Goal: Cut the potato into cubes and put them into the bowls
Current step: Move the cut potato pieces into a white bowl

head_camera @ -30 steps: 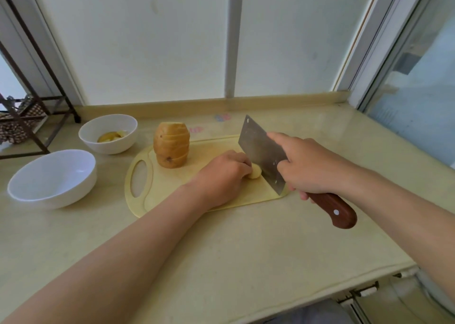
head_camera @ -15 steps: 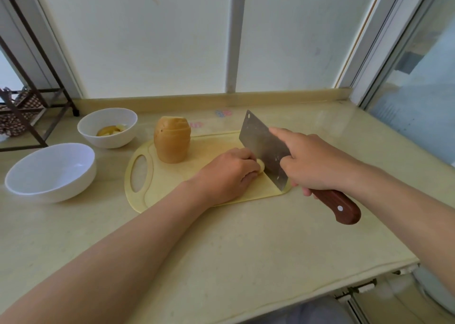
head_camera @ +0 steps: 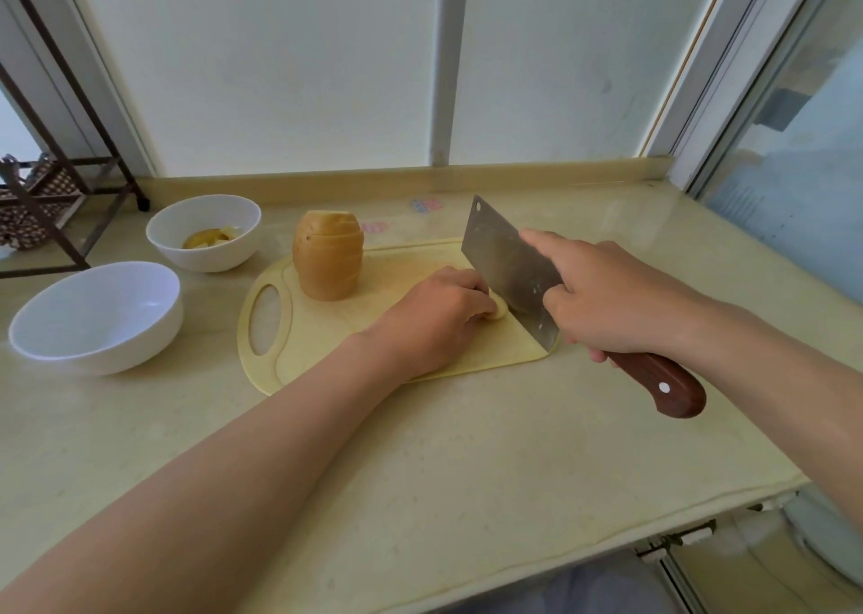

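Barely anything moved: the cleaver (head_camera: 509,268) has edged nearer the left hand (head_camera: 439,319), whose curled fingers pin a potato piece (head_camera: 498,314) on the board (head_camera: 327,333); the right hand (head_camera: 611,296) grips the handle (head_camera: 663,384). Dicing seems underway; the next cut needs those knuckles drawn back.

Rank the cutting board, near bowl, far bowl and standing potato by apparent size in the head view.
1. cutting board
2. near bowl, though sitting closer to the camera may exaggerate it
3. far bowl
4. standing potato
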Available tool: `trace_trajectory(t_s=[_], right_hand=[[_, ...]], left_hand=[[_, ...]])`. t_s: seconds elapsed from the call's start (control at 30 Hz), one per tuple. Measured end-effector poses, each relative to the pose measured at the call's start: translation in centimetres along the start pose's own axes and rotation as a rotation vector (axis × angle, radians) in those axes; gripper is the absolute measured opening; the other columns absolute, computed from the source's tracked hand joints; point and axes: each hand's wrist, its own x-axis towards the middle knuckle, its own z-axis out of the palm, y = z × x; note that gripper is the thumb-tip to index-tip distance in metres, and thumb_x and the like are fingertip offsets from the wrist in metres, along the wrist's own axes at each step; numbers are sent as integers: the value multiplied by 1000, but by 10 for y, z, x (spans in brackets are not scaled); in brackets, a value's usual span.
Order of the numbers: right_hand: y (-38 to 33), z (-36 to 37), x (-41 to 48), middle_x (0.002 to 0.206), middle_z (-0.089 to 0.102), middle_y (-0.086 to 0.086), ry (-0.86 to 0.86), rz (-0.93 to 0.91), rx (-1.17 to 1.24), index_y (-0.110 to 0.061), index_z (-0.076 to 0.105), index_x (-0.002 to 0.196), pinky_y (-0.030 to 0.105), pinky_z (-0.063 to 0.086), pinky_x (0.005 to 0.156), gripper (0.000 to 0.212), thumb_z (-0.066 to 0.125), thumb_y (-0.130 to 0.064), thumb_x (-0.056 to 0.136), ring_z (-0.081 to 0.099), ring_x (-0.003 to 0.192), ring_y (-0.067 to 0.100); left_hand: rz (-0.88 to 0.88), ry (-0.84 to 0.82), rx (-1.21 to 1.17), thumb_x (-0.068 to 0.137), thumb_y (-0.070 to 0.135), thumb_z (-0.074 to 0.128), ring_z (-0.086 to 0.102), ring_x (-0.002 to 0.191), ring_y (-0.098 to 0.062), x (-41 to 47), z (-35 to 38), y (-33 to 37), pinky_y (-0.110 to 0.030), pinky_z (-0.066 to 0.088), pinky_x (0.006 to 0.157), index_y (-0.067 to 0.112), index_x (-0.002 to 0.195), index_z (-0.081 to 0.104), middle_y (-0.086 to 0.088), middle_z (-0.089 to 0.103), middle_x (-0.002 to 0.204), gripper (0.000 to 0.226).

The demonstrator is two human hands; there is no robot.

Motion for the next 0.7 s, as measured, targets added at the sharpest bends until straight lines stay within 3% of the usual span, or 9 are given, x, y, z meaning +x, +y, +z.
trace_trajectory(t_s=[0.17, 0.33, 0.57, 0.7], right_hand=[[3, -5, -4, 86, 61, 5, 7, 19, -3, -42, 14, 163, 26, 51, 42, 74, 39, -11, 101, 70, 52, 23], [6, -4, -7, 85, 58, -2, -13, 21, 16, -42, 15, 163, 23, 48, 42, 73, 40, -12, 102, 69, 49, 21], [4, -8, -18, 72, 62, 2, -54, -2, -13, -42, 17, 163, 29, 54, 44, 73, 41, -10, 102, 70, 51, 22], [5, -12, -20, 78, 60, 0, -85, -9, -77, -44, 17, 162, 32, 58, 48, 72, 40, -12, 102, 68, 46, 19]], left_hand=[[2, 14, 10, 87, -2, 61, 58, 87, -32, 0, 2, -1, -40, 52, 76, 7, 99, 75, -10, 67, 100, 21], [13, 37, 19, 85, -2, 60, 58, 83, -32, 1, 2, -1, -42, 52, 72, 7, 92, 75, -9, 67, 96, 19], [10, 47, 20, 86, -1, 61, 58, 83, -32, 2, 2, -1, -39, 52, 71, 7, 94, 75, -10, 68, 94, 18], [6, 50, 15, 87, -1, 60, 58, 83, -33, 2, 2, -2, -41, 52, 71, 7, 96, 75, -10, 68, 96, 19]])
